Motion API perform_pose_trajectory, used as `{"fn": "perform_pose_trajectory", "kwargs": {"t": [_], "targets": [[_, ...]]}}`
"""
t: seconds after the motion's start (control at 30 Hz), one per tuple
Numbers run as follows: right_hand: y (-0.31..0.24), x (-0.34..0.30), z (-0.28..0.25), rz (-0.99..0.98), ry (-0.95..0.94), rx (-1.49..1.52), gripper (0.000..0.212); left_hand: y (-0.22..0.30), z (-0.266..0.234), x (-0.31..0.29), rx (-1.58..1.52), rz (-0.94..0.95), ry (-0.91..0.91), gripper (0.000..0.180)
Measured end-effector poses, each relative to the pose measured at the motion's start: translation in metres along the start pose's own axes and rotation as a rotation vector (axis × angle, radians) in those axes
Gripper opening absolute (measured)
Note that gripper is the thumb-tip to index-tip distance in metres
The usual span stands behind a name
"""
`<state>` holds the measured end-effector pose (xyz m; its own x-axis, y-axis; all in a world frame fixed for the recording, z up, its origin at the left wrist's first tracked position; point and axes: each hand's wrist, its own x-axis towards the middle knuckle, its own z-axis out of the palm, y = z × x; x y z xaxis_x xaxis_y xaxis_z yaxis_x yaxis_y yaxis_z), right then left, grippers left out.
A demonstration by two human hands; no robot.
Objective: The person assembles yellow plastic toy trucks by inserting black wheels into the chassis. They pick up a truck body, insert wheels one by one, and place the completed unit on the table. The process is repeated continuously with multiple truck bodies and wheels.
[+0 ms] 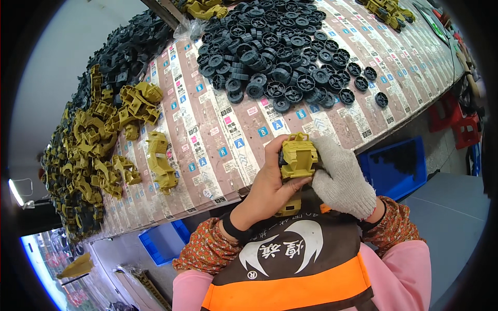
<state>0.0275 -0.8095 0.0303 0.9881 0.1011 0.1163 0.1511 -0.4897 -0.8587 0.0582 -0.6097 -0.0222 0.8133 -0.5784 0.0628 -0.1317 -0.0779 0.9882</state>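
Close to my apron, off the table's near edge, a mustard-yellow plastic toy vehicle body [300, 158] is held between my hands. My bare left hand [262, 194] wraps round its left side, thumb across the lower end. A dark round part, which looks like a wheel, shows at the body's left edge under my fingers. My right hand [342, 181], in a pale knitted glove, is closed against the body's right side; its fingertips are partly hidden. Beyond lies a large pile of black toy wheels [270, 39] on the table [223, 171].
At the left are heaps of yellow body parts [93, 129] and dark plastic parts [124, 52]. One yellow part [161, 163] lies apart. More yellow pieces [389, 11] sit at the far right. Below the table edge stand blue bins [420, 150] and red stools [467, 129].
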Motion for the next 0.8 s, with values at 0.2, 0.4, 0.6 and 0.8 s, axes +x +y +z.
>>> {"fn": "perform_pose_trajectory", "kwargs": {"t": [0.2,0.4,0.6,0.8], "targets": [[0.028,0.033,-0.039,0.107,0.127,-0.046,0.021,0.001,0.007,0.009,-0.389,-0.171,0.065,0.083],[0.085,0.069,-0.076,0.068,0.273,-0.84,0.019,-0.001,-0.02,0.009,-0.655,-0.293,0.332,0.073],[0.086,0.062,-0.061,0.033,0.28,-0.649,0.02,-0.003,-0.027,0.006,-0.764,-0.297,0.448,0.056],[0.019,0.024,-0.012,0.184,0.048,0.157,0.017,-0.002,-0.03,0.007,-0.803,-0.272,0.521,0.048]]}}
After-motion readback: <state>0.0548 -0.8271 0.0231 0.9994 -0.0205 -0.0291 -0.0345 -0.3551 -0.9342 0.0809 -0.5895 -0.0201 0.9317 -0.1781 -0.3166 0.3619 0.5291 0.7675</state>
